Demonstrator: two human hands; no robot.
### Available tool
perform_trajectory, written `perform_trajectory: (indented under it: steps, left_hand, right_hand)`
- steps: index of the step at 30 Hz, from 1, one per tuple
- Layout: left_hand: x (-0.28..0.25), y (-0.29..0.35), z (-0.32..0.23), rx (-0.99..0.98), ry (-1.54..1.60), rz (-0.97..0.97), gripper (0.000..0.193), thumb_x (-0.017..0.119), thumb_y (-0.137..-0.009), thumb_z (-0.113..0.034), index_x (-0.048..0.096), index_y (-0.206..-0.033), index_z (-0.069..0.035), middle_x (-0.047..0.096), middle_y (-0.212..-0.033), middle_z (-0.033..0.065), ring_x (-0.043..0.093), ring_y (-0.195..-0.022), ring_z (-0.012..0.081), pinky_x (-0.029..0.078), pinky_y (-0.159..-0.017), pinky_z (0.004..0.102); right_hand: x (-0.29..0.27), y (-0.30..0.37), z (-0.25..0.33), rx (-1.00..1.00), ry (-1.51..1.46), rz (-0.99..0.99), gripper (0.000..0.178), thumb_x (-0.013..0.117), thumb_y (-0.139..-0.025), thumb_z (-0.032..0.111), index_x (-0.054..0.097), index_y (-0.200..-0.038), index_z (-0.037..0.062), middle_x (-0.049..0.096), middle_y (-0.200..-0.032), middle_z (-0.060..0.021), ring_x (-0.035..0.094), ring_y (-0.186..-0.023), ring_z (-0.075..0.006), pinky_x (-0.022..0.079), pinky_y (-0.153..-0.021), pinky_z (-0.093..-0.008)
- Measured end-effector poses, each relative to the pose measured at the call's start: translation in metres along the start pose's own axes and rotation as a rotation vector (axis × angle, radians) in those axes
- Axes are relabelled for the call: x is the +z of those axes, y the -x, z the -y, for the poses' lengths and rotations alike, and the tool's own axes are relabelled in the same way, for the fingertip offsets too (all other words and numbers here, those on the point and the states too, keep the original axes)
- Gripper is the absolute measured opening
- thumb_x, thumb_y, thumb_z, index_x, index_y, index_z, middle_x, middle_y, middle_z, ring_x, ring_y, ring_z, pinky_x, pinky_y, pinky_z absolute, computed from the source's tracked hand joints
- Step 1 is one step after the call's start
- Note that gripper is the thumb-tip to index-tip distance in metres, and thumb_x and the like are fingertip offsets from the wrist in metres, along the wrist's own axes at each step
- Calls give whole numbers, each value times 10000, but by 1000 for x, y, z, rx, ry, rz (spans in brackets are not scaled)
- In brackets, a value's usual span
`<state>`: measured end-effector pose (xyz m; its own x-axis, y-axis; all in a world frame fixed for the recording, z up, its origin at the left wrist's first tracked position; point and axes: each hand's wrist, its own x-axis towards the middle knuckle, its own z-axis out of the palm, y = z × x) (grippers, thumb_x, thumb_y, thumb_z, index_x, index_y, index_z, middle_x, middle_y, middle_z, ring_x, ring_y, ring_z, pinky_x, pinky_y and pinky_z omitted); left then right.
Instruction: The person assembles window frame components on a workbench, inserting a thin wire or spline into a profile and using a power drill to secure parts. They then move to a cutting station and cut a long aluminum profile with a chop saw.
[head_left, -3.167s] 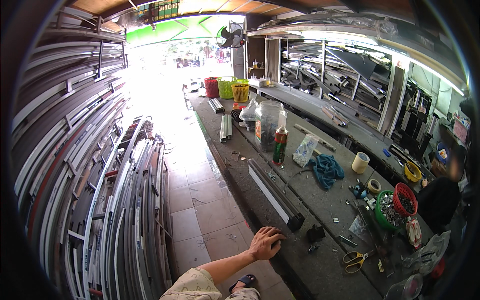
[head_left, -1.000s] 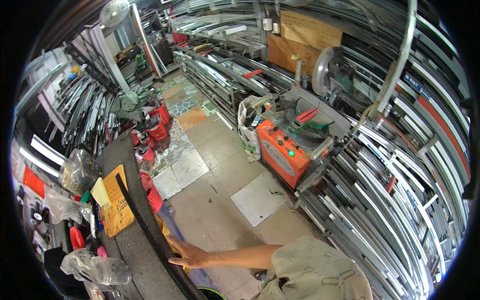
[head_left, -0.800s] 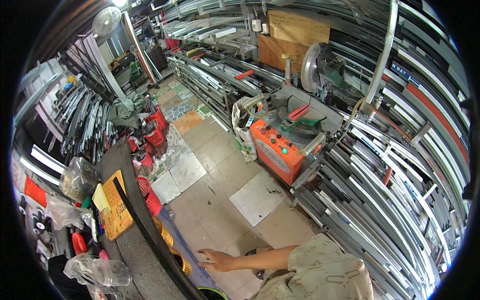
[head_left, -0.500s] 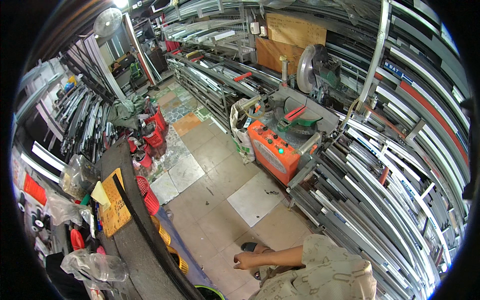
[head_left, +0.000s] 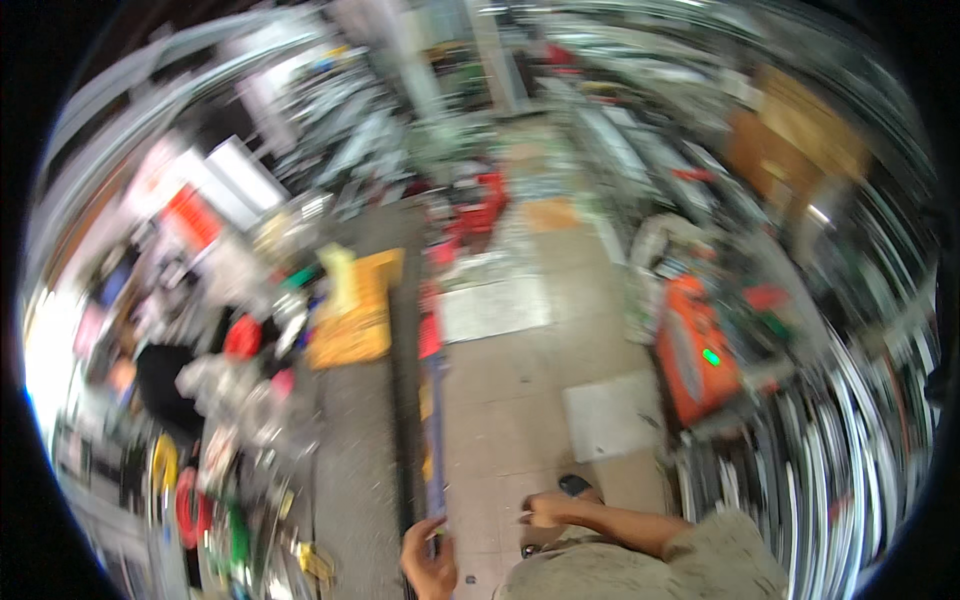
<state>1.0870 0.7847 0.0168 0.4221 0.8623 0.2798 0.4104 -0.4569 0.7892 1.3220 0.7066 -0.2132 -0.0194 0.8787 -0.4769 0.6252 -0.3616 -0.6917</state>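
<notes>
My left hand (head_left: 430, 565) has come in at the lower edge, beside the bench's edge. Its thumb and fingers are curved and apart, and I make out nothing held between them. My right hand (head_left: 547, 510) is over the floor in front of my body, its fingers drawn together. A small pale spot shows at its fingertips, too blurred to name. Left of my left hand runs the grey workbench (head_left: 355, 430), with a long dark bar (head_left: 405, 410) along its edge.
On the bench lie a yellow board (head_left: 355, 325), clear plastic bags (head_left: 235, 385) and a red tape-like ring (head_left: 190, 508). An orange machine box (head_left: 690, 355) with a green light stands right. Metal profiles (head_left: 850, 450) fill the right side. Red baskets (head_left: 485, 205) stand farther off.
The view has swung left, so the bench now sits nearer the middle and the machine farther right. My left hand has come into view. My right hand stays in front of my body.
</notes>
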Motion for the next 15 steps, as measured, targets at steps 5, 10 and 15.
perform_trajectory:
  steps: [5,10,15]
  left_hand:
    - [33,-10,-14,-148,-30,90,262,763,-957,-138,762,-1208,-64,759,-1215,157,715,-1142,379,567,-989,437]
    - [55,12,-27,-292,-32,4,277,740,-996,-212,752,-1257,-119,743,-1276,142,712,-1175,371,580,-972,449]
    - [65,23,-35,-361,-93,-202,271,783,-937,-81,773,-1208,-69,785,-1170,138,765,-1094,308,605,-923,398]
  right_hand:
    - [-80,-3,-30,35,-62,33,613,716,-972,520,734,-1334,26,760,-1287,-235,713,-1243,-389,551,-1060,-463]
    - [-157,-29,-14,-56,-53,-84,511,757,-980,418,737,-1285,8,778,-1230,-226,764,-1115,-365,594,-959,-432]
    - [-221,-73,48,-280,-184,-224,441,770,-995,308,701,-1311,10,772,-1238,-210,770,-1063,-350,605,-924,-450]
